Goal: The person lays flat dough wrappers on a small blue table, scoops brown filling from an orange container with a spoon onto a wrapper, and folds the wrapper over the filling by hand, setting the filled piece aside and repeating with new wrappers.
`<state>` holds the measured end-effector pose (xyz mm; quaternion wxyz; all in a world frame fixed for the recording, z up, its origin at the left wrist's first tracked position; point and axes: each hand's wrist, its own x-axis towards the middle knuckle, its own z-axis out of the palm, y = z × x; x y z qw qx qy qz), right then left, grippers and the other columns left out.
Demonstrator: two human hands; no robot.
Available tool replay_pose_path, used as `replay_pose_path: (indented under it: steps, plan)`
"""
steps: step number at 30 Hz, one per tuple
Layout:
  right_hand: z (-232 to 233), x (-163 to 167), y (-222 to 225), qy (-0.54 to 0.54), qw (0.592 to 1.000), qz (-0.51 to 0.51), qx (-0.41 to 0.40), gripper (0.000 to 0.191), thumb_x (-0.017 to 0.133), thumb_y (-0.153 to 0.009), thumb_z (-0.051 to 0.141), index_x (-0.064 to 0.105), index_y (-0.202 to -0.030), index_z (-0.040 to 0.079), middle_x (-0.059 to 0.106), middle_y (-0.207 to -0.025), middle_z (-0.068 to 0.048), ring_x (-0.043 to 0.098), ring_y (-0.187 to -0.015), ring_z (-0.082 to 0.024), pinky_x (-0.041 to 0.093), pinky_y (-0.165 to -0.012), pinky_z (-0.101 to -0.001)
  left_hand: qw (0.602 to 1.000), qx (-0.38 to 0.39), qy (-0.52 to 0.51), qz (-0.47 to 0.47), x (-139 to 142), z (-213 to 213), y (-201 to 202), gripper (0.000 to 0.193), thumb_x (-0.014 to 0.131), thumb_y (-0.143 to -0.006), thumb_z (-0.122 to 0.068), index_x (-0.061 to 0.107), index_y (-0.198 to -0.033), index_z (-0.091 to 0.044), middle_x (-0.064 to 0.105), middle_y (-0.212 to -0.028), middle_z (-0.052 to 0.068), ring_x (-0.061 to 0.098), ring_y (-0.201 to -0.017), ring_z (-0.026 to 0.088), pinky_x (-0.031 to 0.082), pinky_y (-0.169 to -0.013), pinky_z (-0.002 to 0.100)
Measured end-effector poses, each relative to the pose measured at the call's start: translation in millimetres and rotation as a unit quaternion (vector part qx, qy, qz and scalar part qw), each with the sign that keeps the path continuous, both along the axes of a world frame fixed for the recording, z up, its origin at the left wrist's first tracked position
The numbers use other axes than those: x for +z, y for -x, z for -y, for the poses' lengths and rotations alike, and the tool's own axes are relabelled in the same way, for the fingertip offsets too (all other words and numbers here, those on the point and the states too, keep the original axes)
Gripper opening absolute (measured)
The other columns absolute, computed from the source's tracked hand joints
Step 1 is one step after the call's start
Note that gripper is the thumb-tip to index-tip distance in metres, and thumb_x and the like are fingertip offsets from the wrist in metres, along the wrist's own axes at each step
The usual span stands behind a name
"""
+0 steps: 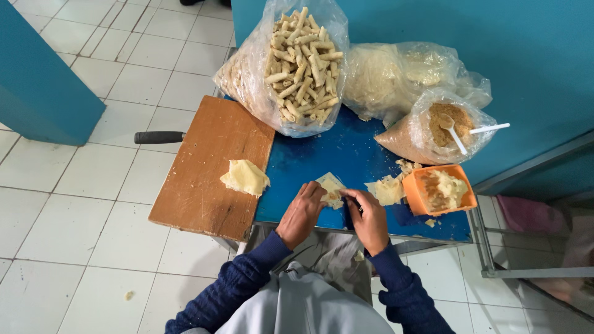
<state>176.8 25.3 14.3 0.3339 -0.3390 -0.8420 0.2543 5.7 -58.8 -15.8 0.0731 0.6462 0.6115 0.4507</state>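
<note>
On the blue table (322,154), my left hand (301,213) and my right hand (370,220) both pinch a small pale pastry wrapper (331,187) with a bit of brown filling on it. The fingers of both hands fold its near edge. A small stack of wrappers (387,188) lies just right of it. An orange container (440,191) with crumbly filling and wrappers sits further right. Another folded pile of wrappers (245,177) rests on a wooden board (207,167) to the left.
A clear bag of rolled pastry sticks (297,62) stands at the table's back. Beside it are a bag of pale shreds (396,77) and a bag of brown crumbs (436,130) with a white spoon (455,133). A black handle (159,137) juts out left. White tiled floor surrounds.
</note>
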Motion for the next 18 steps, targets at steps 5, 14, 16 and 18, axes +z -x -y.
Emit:
replay_pose_path:
  steps: [5,14,16,18]
  plan:
    - [2,3,0,-0.03,0.999,-0.004,0.037,0.038,0.064,-0.089,-0.005,0.068,-0.124,0.011,0.074,-0.12,-0.009,0.068,-0.112,-0.031,0.054,-0.09,-0.0398,1.0,-0.001,0.0,0.005,2,-2,0,0.023,0.066,-0.09,-0.004,0.062,-0.111,0.006,0.057,-0.111,0.018,0.055,-0.104,0.038,0.047,-0.09,0.046]
    - [-10,-5,4,-0.173,0.978,0.058,0.102,0.04,0.072,-0.089,0.01,0.064,-0.128,0.007,0.069,-0.126,-0.007,0.065,-0.11,-0.029,0.045,-0.096,-0.0437,1.0,-0.008,-0.001,0.025,6,-5,2,0.017,0.064,-0.09,-0.003,0.062,-0.105,0.004,0.058,-0.108,0.016,0.055,-0.103,0.037,0.047,-0.09,0.045]
    - [-14,-5,7,-0.181,0.977,0.065,0.096,0.031,0.072,-0.091,0.012,0.067,-0.121,0.007,0.07,-0.123,-0.006,0.066,-0.107,-0.027,0.046,-0.095,-0.0422,1.0,-0.017,-0.007,0.011,9,-6,4,0.016,0.066,-0.089,-0.004,0.063,-0.103,0.003,0.058,-0.107,0.016,0.055,-0.103,0.037,0.047,-0.09,0.045]
    - [-18,-3,10,-0.173,0.978,0.078,0.081,0.019,0.07,-0.092,0.012,0.071,-0.111,0.009,0.071,-0.12,-0.004,0.066,-0.103,-0.027,0.048,-0.095,-0.0402,0.999,-0.033,-0.015,-0.01,11,-5,6,0.017,0.07,-0.089,-0.008,0.063,-0.1,0.002,0.057,-0.103,0.016,0.054,-0.102,0.037,0.047,-0.089,0.046]
